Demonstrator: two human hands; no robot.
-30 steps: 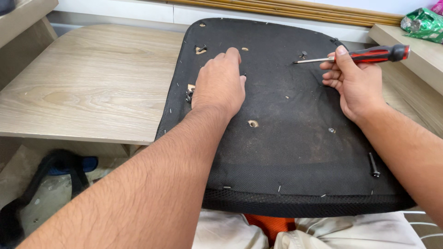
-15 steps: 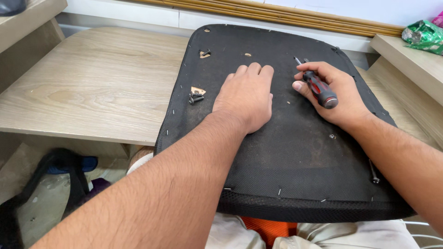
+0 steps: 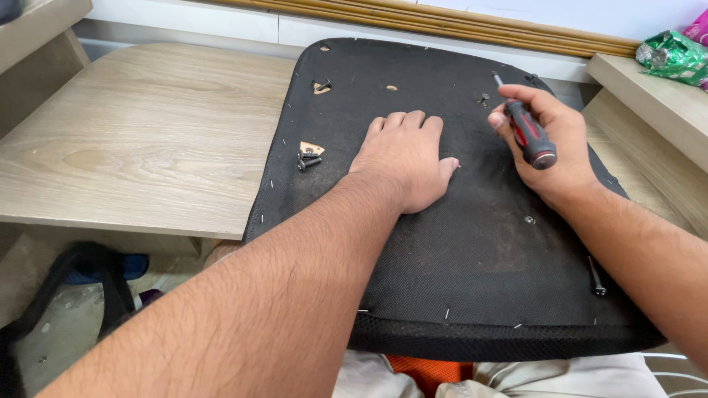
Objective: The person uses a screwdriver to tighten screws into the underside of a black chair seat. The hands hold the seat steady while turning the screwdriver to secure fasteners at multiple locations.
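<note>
Fingers (image 3: pixel 404 121) of left hand (image 3: pixel 402 158) flat on black seat panel (image 3: pixel 472 250); right hand (image 3: pixel 549 151) gripping screwdriver (image 3: pixel 527 133); pale wooden floor (image 3: pixel 133 140).

A black fabric seat panel (image 3: pixel 450 243), dusted grey-brown and dotted with silver staples, lies on a pale wood-grain table (image 3: pixel 140 147). The right hand (image 3: pixel 553 151) grips a screwdriver (image 3: pixel 525 125) with a red and black handle. Dark screws (image 3: pixel 308 160) sit beside a tan patch. A shiny green wrapper (image 3: pixel 671 55) shows at top right.
</note>
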